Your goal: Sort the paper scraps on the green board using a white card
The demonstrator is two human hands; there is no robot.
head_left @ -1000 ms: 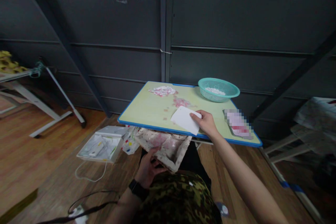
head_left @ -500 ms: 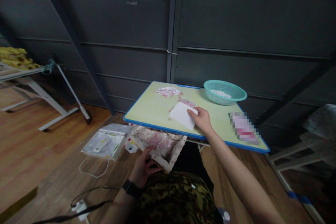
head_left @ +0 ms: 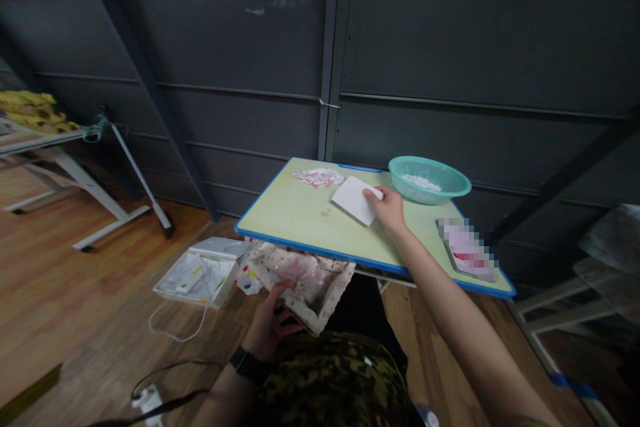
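My right hand (head_left: 391, 209) is closed on the near right edge of a thin white card (head_left: 353, 200), thumb on top. The card is tilted over the pale yellow tabletop (head_left: 280, 213). Just beyond it lies a heap of small white and pink bits (head_left: 320, 177). Below the table's front edge, my left hand (head_left: 273, 321) grips the side of a shallow, open, stained whitish box (head_left: 325, 303) with pinkish smears inside. The table edge overhangs its far side. Several of that hand's fingers are hidden under the box.
A green plastic basket (head_left: 453, 183) with white bits stands at the table's back right. A blurred-out flat object (head_left: 467, 250) lies at its right end. On the floor at left are an open white box (head_left: 173, 287) and a power strip (head_left: 149, 403). A dark panelled wall (head_left: 240, 47) rises behind.
My right hand has moved the white card away from me and slightly right across the tabletop. The pink patch beyond the card no longer shows. My left hand and its box stay nearly still.
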